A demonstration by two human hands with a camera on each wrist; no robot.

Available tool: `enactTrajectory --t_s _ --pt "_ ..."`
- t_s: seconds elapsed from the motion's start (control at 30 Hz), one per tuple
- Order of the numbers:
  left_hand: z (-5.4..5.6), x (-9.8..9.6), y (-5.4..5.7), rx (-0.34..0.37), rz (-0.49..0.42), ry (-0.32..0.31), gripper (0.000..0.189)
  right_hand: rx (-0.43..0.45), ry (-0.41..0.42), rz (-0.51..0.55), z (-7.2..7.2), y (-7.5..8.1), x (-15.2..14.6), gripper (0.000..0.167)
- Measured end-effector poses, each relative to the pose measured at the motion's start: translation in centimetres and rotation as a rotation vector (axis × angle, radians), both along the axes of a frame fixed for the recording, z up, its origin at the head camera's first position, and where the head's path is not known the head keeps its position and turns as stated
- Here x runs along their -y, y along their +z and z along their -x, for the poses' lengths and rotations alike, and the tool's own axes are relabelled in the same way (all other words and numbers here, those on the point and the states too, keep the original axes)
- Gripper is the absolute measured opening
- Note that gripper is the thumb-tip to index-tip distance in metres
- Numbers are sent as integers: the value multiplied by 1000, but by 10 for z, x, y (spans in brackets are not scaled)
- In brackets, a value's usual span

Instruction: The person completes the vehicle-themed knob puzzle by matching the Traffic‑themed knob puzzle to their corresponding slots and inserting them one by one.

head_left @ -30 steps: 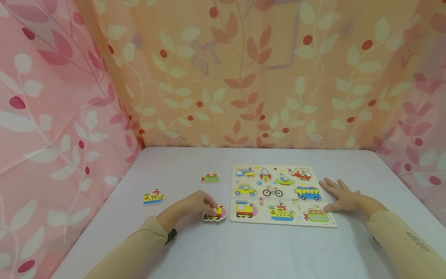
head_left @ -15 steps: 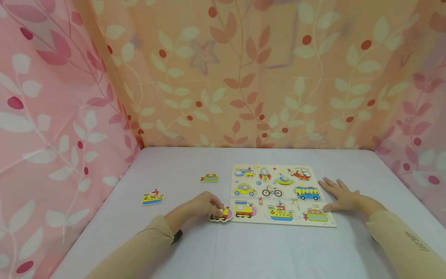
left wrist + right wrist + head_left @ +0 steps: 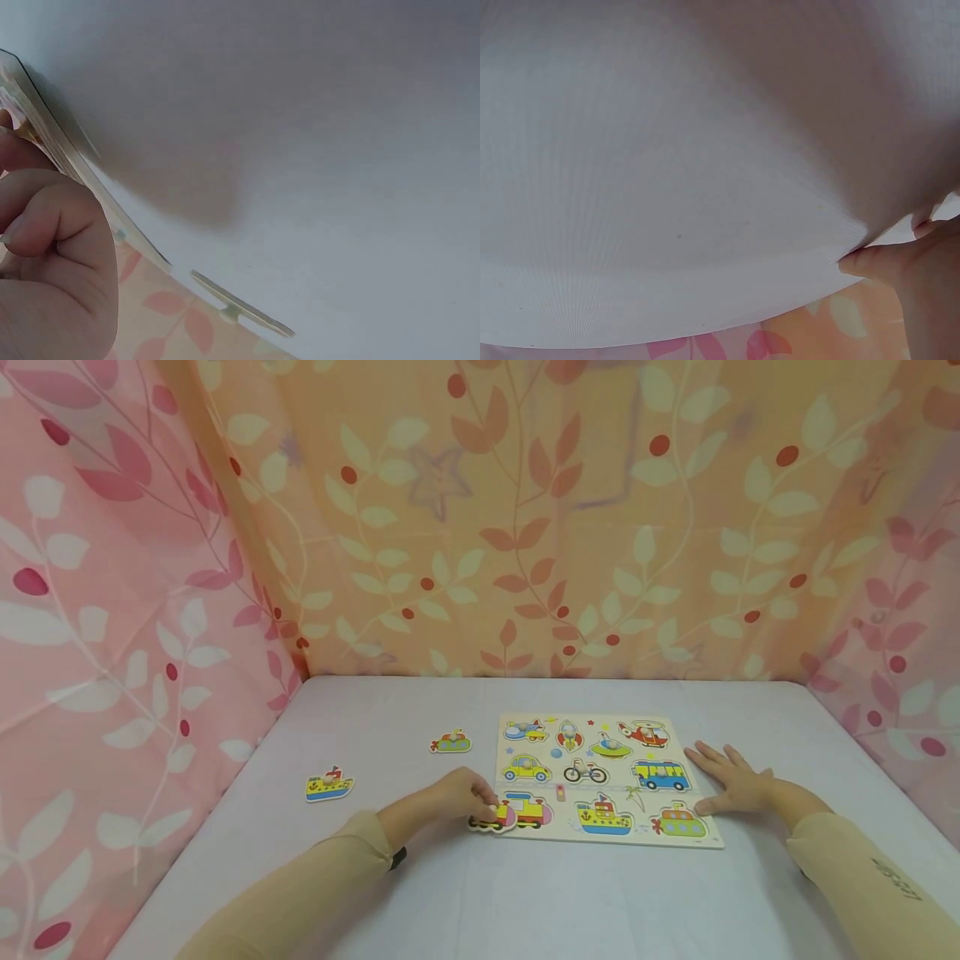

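Observation:
In the head view my left hand [image 3: 459, 795] pinches the small knob of a train puzzle piece [image 3: 506, 818]. That piece overlaps the lower left corner of the wooden peg puzzle board [image 3: 562, 832], right beside the printed train shape [image 3: 536, 812]. In the left wrist view the hand [image 3: 56, 247] has curled fingers, and the piece is mostly hidden. My right hand [image 3: 731, 783] lies with spread fingers at the board's right edge. The right wrist view shows that hand [image 3: 926, 274] low at the table, thumb stretched out.
A boat piece [image 3: 328, 785] and a submarine piece [image 3: 452, 742] lie on the white table [image 3: 405, 902] left of the board. Knobbed pieces such as the bus [image 3: 663, 776] and the car [image 3: 527, 769] sit in the board's upper rows. A patterned curtain [image 3: 480, 527] surrounds the table.
My left hand has moved right with the train piece, from the table beside the board to over its lower left corner. The right hand stays in place.

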State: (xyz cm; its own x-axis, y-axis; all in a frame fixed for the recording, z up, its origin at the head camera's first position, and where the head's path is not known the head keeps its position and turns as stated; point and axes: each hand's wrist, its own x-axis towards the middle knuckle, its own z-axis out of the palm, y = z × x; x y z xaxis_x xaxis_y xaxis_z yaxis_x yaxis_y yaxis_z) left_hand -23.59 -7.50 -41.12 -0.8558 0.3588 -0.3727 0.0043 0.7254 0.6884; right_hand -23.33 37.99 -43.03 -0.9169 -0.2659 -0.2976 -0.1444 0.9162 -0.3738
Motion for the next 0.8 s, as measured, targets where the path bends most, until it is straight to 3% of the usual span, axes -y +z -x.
enactTrajectory --t_s 0.8 --pt "11 -43 -8 28 -22 25 9 -2 10 34 0 2 -1 104"
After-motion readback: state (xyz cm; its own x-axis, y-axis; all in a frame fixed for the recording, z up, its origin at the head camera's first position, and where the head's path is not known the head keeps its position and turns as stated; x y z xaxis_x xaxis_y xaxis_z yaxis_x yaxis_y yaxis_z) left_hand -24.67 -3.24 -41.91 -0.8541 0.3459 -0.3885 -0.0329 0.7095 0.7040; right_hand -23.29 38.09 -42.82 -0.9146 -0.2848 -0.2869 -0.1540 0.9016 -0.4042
